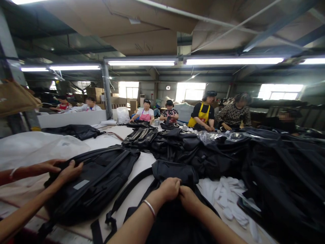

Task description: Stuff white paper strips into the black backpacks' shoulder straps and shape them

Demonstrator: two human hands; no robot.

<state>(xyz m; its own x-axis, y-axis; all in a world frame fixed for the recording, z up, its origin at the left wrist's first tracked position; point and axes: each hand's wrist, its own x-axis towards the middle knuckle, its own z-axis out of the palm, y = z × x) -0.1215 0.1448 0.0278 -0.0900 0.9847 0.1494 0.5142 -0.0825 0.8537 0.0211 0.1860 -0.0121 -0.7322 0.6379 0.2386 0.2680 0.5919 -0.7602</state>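
A black backpack (175,171) lies on the table right in front of me, its strap curving out to the left. My left hand (169,188), with a silver bangle on the wrist, is closed on the backpack near its upper part. Close against it, my right hand (190,200) pinches at the same spot. The fingertips meet there, and the exact bit of fabric or fitting between them is hidden. My forearms cover much of the backpack's lower half.
At left, a co-worker's hands (67,171) rest on another black backpack (93,183) with a grey patch. Black bags (198,149) are heaped behind and to the right. White strips (230,196) lie at right. Clear plastic (27,147) covers the left side. Several people work across the table.
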